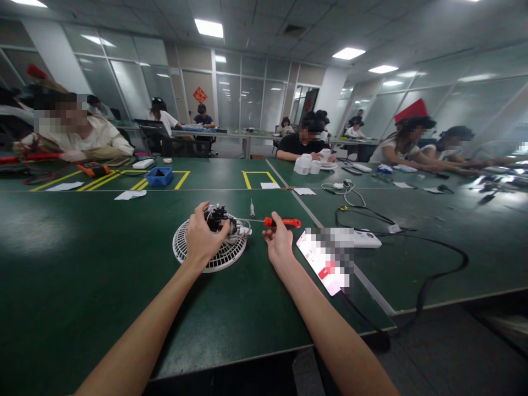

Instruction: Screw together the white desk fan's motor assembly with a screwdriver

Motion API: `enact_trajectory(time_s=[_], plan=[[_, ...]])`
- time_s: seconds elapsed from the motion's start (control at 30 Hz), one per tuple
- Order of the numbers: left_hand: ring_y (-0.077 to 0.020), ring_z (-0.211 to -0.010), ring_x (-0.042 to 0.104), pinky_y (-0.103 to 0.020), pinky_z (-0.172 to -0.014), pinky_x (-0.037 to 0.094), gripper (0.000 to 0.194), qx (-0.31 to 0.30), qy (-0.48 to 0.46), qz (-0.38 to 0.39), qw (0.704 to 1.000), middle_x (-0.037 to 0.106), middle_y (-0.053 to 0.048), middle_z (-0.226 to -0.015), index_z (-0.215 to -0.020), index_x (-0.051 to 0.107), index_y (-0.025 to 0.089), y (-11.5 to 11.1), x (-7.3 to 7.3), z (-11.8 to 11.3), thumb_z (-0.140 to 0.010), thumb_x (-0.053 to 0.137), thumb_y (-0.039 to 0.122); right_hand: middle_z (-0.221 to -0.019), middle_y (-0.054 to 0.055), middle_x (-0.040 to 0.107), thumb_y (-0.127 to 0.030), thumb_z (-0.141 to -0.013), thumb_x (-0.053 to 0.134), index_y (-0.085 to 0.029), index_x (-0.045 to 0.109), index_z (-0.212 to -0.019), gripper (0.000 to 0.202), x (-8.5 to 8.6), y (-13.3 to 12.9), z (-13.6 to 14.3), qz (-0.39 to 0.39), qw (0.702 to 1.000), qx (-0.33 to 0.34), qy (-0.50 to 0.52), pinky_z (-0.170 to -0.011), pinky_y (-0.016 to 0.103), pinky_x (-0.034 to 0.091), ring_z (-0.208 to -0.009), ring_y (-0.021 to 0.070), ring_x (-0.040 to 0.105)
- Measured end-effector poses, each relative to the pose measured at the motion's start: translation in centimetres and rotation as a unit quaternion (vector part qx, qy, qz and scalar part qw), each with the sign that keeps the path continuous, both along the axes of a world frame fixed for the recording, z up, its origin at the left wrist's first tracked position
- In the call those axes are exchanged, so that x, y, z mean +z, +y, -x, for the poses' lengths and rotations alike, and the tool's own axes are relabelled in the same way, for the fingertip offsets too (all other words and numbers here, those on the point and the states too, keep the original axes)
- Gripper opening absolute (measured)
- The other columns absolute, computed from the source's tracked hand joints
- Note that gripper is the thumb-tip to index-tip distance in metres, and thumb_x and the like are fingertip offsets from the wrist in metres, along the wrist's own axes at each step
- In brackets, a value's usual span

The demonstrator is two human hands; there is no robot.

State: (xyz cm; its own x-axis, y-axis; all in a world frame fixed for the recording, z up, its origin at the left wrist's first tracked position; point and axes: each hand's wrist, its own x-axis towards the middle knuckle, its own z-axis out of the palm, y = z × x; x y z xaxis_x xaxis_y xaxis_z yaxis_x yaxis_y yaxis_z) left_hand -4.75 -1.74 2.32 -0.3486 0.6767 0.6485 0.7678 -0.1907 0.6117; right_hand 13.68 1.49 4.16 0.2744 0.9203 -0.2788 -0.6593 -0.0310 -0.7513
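A round white fan grille (pixel 226 257) lies on the green table with a black motor assembly (pixel 218 215) and loose pale wires on it. Wrapped around the motor assembly from the left is my left hand (pixel 202 237), its fingers closed on the part. To the right, my right hand (pixel 281 241) grips a screwdriver (pixel 292 223) by its red and black handle. The shaft points left, level, towards the motor; whether its tip touches a screw is too small to tell. Just beyond the grille lies a small slim tool with a pale handle (pixel 252 209).
Right of my right hand lie a lit phone (pixel 315 258) and a white power strip (pixel 367 238), with a black cable (pixel 443 253) curving to the right. Farther back stand a blue tray (pixel 160 176), paper slips and white plastic parts (pixel 303 164). Several people work around the tables.
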Motion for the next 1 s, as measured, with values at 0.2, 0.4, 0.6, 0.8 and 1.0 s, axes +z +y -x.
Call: enact_trajectory(time_s=[0.2,0.4,0.6,0.8,1.0], plan=[[-0.0339,-0.117,0.065,-0.055,-0.103,0.053,0.068,-0.004,-0.003,-0.004,1.000,0.066,-0.017,-0.124,-0.139,0.049,0.019,0.17,-0.07,-0.03,-0.081,0.072,0.047,-0.064,-0.006,0.066,-0.026,-0.076,0.071,-0.022,0.057,-0.075,0.015,0.12,-0.18,-0.31,-0.019,0.999,0.015,0.036,-0.058,0.024,0.055,-0.060,0.0120,0.063],[-0.0335,-0.116,0.065,-0.054,-0.101,0.053,0.067,-0.003,-0.002,-0.011,1.000,0.067,-0.017,-0.123,-0.138,0.050,0.019,0.18,-0.11,-0.10,-0.081,0.072,0.046,-0.061,-0.004,0.067,-0.018,-0.073,0.073,-0.020,0.059,-0.073,0.014,0.07,-0.03,-0.03,-0.006,1.000,0.008,0.017,-0.056,0.020,0.051,-0.056,0.0095,0.060],[-0.0334,-0.114,0.066,-0.053,-0.099,0.054,0.067,-0.003,-0.007,-0.007,1.000,0.067,-0.017,-0.122,-0.138,0.050,0.018,0.08,-0.02,-0.17,-0.081,0.071,0.046,-0.058,-0.006,0.063,-0.033,-0.074,0.079,-0.021,0.059,-0.074,0.023,-0.18,-0.05,0.04,-0.002,1.000,0.008,0.012,-0.049,0.021,0.048,-0.049,0.0093,0.054],[-0.0327,-0.113,0.066,-0.052,-0.098,0.054,0.066,-0.002,-0.008,-0.005,1.000,0.067,-0.015,-0.118,-0.138,0.051,0.020,0.20,-0.30,-0.04,-0.081,0.072,0.046,-0.064,-0.005,0.068,-0.019,-0.071,0.066,-0.022,0.056,-0.072,0.011,0.07,0.00,-0.38,-0.020,0.999,0.026,0.029,-0.061,0.023,0.056,-0.062,0.0121,0.066],[-0.0327,-0.112,0.066,-0.053,-0.098,0.054,0.068,-0.005,-0.007,-0.001,1.000,0.066,-0.015,-0.118,-0.140,0.050,0.020,0.13,-0.34,0.03,-0.082,0.073,0.048,-0.055,-0.006,0.063,-0.025,-0.072,0.076,-0.021,0.059,-0.074,0.017,-0.24,0.22,-0.01,0.005,1.000,0.004,0.004,-0.050,0.019,0.047,-0.046,0.0078,0.050]])
